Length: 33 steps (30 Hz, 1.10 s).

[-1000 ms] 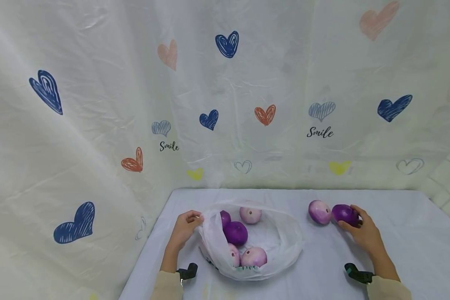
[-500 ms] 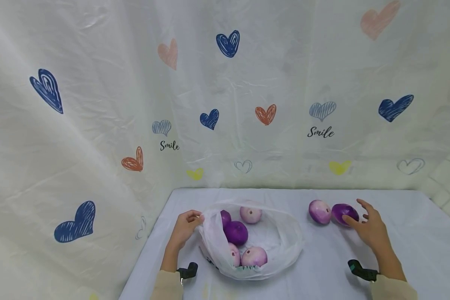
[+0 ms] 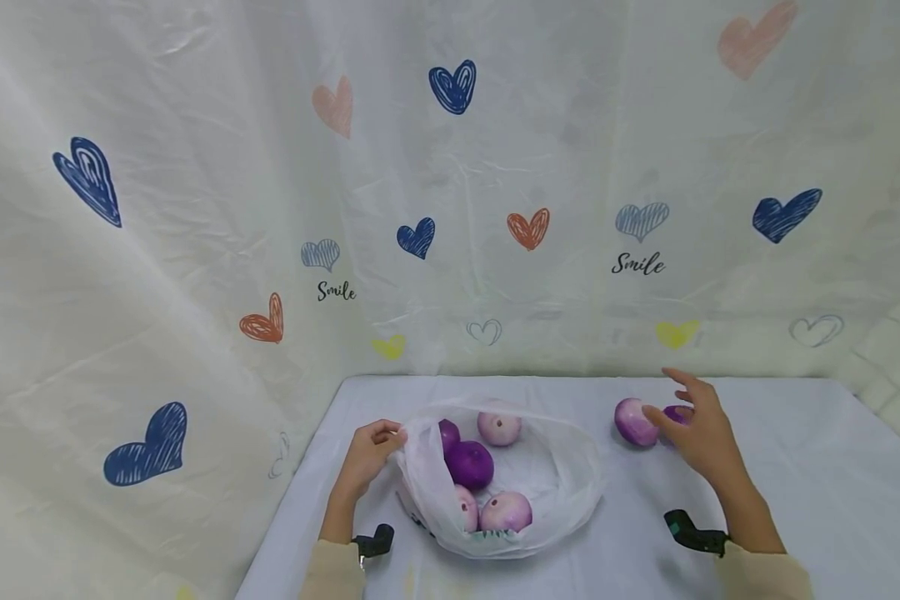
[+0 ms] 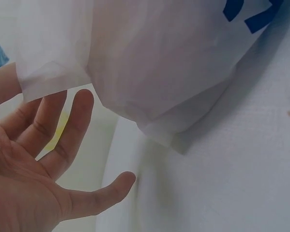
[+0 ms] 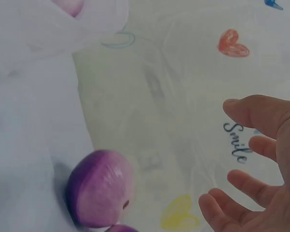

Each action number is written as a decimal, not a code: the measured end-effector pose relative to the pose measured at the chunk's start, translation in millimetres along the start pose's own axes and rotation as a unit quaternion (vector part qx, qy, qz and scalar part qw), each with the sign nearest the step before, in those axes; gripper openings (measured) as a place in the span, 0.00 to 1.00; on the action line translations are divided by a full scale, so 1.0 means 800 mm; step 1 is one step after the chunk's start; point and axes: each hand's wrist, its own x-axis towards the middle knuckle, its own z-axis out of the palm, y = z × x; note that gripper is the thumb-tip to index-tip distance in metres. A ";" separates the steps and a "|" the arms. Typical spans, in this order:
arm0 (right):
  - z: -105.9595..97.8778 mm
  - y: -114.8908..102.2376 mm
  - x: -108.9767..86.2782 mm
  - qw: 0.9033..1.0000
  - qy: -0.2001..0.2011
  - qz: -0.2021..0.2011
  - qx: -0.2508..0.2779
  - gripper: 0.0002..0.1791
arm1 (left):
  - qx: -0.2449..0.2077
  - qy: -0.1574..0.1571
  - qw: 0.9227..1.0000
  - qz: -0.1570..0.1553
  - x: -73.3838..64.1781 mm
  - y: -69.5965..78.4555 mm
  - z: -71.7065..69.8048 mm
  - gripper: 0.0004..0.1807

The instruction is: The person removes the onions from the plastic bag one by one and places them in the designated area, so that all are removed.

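My left hand (image 3: 366, 460) pinches the left rim of a white plastic bag (image 3: 583, 504) that lies open on the table. In the left wrist view, bag film (image 4: 159, 77) hangs over the fingers, the rest of which are spread. Several onions lie inside the bag, among them a dark purple onion (image 3: 469, 465) and a paler onion (image 3: 506, 511). My right hand (image 3: 703, 433) is spread and holds nothing, raised over the table at the right. Beside its thumb sits a pale purple onion (image 3: 634, 422), with a darker onion (image 3: 673, 412) partly hidden behind the hand.
A white cloth (image 3: 817, 467) covers the table. Behind it hangs a pale curtain (image 3: 570, 125) printed with hearts and the word Smile. Both wrists wear a small black device, such as the right wrist camera (image 3: 693, 533).
My right hand has let go of the darker onion, risen and moved left towards the paler one. Both onions stay on the table. The left hand keeps its grip on the bag.
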 end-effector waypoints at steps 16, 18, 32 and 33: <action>0.073 -0.064 -0.016 0.983 -0.028 -0.171 0.068 0.30 | -0.004 0.002 1.000 0.002 0.000 0.001 0.001 0.11; 0.080 -0.070 -0.019 0.979 -0.040 -0.184 0.082 0.28 | -0.001 0.001 1.000 0.005 -0.001 0.001 0.001 0.11; 0.129 -0.092 -0.038 0.931 -0.220 -0.255 0.143 0.21 | -0.008 0.001 1.000 0.009 0.000 -0.001 0.000 0.11; 0.131 -0.092 -0.039 0.929 -0.231 -0.254 0.141 0.21 | -0.008 0.000 1.000 0.008 0.000 -0.001 0.000 0.11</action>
